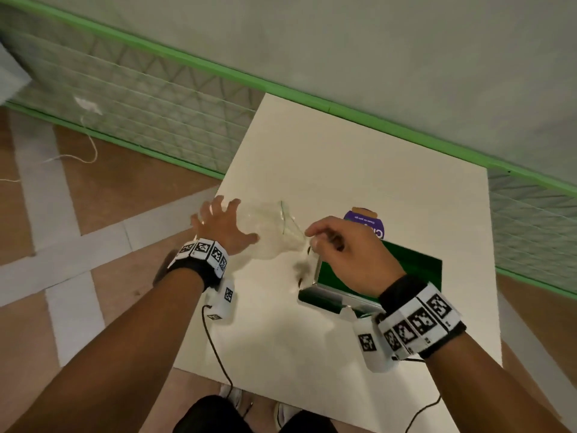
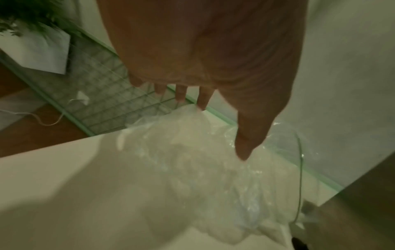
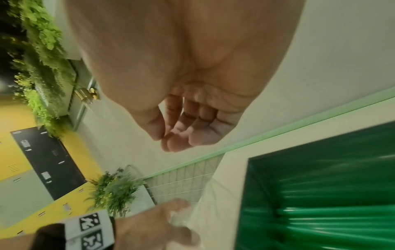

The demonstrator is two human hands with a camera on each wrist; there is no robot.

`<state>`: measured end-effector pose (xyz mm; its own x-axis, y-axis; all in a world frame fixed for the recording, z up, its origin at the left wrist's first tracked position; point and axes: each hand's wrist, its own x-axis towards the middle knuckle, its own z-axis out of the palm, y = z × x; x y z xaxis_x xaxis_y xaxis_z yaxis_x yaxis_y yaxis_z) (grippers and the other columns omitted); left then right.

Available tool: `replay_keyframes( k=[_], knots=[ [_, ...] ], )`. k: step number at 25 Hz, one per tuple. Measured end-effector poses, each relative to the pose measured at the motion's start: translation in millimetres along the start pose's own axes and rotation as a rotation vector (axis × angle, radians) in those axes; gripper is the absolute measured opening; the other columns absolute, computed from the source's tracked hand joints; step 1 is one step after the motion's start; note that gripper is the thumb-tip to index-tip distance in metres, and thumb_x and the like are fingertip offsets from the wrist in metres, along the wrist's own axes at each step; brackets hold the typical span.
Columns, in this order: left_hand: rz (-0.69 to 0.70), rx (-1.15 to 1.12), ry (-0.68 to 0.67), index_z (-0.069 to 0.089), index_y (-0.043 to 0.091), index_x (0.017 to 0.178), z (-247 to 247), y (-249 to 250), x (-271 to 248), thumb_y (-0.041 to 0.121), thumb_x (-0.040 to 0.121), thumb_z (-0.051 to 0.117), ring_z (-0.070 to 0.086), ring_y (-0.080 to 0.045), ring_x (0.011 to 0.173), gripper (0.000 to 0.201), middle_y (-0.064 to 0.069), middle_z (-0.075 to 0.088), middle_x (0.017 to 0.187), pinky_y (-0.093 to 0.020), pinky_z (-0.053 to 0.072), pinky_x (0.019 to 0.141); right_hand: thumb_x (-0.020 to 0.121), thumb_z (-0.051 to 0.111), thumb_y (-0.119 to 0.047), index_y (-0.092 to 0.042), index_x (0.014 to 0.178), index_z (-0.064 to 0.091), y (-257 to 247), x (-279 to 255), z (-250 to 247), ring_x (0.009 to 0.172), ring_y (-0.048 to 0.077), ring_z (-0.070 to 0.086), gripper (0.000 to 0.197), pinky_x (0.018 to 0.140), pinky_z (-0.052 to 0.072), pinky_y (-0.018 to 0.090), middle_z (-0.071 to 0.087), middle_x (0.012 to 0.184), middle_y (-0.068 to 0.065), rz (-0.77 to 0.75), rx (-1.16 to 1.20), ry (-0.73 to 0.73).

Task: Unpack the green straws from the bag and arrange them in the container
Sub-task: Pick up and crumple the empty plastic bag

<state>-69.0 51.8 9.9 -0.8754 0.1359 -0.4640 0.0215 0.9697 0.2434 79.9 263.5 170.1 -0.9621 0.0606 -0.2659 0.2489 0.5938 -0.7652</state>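
- Wooden flooring with pale strips surrounds a white table (image 1: 359,170), which stands against a green-framed mesh fence (image 1: 150,98) and a plain grey wall.
- A clear plastic bag (image 1: 268,229) lies crumpled on the table's left part, between the two hands; it looks emptied, and motion blur softens its outline.
- The left hand (image 1: 223,228) is over the bag's left end with fingers spread and fairly straight. In the left wrist view its fingertips (image 2: 202,101) reach the top of the bag (image 2: 192,160) and the thumb points down onto the plastic, but nothing is curled round it.
- The right hand (image 1: 346,248) hangs over the bag's right end, at the left edge of the container, with fingers curled and thumb meeting fingertips. From the head view it seems to pinch the bag's edge; in the right wrist view the fingers (image 3: 181,133) are drawn together with no plastic clearly seen between them, so I cannot tell whether it truly holds the bag.
- The container (image 1: 431,267) is a rectangular box that shows dark green, set on the table's right part, just beside the bag and partly hidden by the right wrist.
- The green straws (image 3: 324,219) lie inside the container, side by side and lengthwise, seen as blurred glossy tubes in the right wrist view.
- A purple-labelled item (image 1: 367,223) sits just beyond the container; its text is too blurred to read.
- Both wrists carry black bands with white blocks of square markers, and thin black cables hang from them.
- Leafy plants (image 3: 115,189) and yellow-and-black panels show in the background of the right wrist view.
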Motion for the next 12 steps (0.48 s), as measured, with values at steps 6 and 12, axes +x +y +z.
replay_keyframes(
  k=[6, 12],
  knots=[
    [0.168, -0.772, 0.091, 0.063, 0.028, 0.08, -4.7, -22.3, -3.5, 0.007, 0.086, 0.055, 0.061, -0.029, 0.071, 0.022, -0.005, 0.061, 0.076, -0.026, 0.044, 0.063, 0.101, 0.053, -0.039, -0.035, 0.151, 0.036, -31.9, 55.1, 39.9, 0.126, 0.02, 0.054, 0.053, 0.104, 0.041, 0.029, 0.033, 0.154, 0.003, 0.077, -0.311, -0.244],
    [0.269, -1.396, 0.155, 0.066, 0.017, 0.075, -93.2, 23.3, -52.8, 0.011, 0.079, 0.055, 0.066, -0.011, 0.078, 0.013, 0.003, 0.069, 0.086, -0.025, 0.051, 0.073, 0.093, 0.067, -0.011, -0.015, 0.133, 0.052, -41.4, 91.6, 67.7, 0.099, 0.021, 0.069, 0.043, 0.09, 0.058, 0.043, 0.064, 0.124, 0.003, 0.222, 0.162, -0.061]
  ],
)
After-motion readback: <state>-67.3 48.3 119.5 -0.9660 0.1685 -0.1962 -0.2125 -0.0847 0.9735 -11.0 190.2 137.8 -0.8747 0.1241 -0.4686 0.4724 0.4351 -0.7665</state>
